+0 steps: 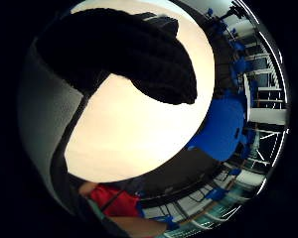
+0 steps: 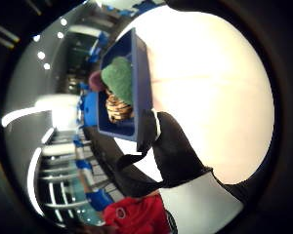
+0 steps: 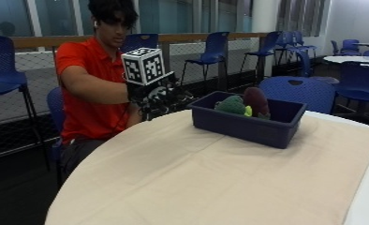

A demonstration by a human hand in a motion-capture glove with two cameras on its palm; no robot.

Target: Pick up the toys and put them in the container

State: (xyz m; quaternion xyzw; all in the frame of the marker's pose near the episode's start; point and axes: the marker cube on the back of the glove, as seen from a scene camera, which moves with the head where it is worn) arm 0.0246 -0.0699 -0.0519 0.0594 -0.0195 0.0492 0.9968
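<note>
Toys (image 3: pixel 242 104) lie in container (image 3: pixel 247 125), apart from fingers (image 3: pixel 163 96).

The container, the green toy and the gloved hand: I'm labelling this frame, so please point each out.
container (image 3: pixel 240 125), outside view, its near blue wall.
green toy (image 3: pixel 231 105), outside view, its rounded top inside the container.
gloved right hand (image 3: pixel 156 97), outside view, its black back.

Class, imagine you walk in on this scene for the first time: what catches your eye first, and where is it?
First the dark blue container, standing on the cloth-covered table toward its far side, with a green toy and a dark red toy poking above its rim. Next, the gloved right hand, raised above the table's near edge beside the container and holding no toy. The thumb side palm view also shows a striped brown toy inside.
</note>
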